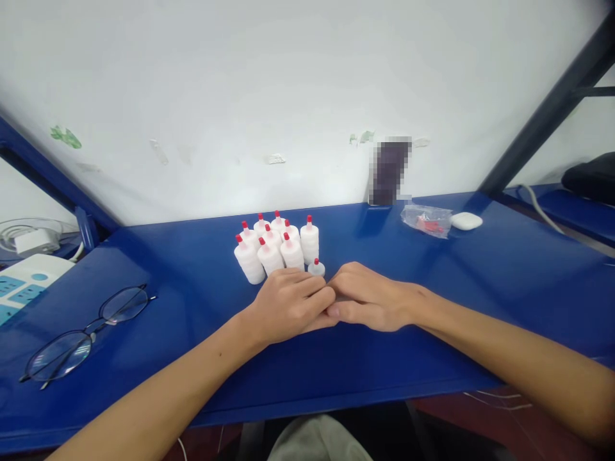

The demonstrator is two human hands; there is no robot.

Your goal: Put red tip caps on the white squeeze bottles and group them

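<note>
My left hand (295,302) and my right hand (377,299) meet over the table's middle, fingertips touching and fingers curled. Whatever may lie between their fingers is hidden. Right behind my left fingers shows the top of a translucent bottle (316,268) with a red tip; its lower part is out of sight. Beyond my left hand, several white squeeze bottles (270,258) with red-tipped nozzles stand upright in a tight group. My left knuckles overlap the nearest ones in view.
On the blue table (202,358), eyeglasses (89,336) lie at left near a white power strip (29,285). A dark, pixelated upright object (390,171) leans on the wall. To its right are a clear plastic bag (426,220) with red pieces and a white rounded case (466,221).
</note>
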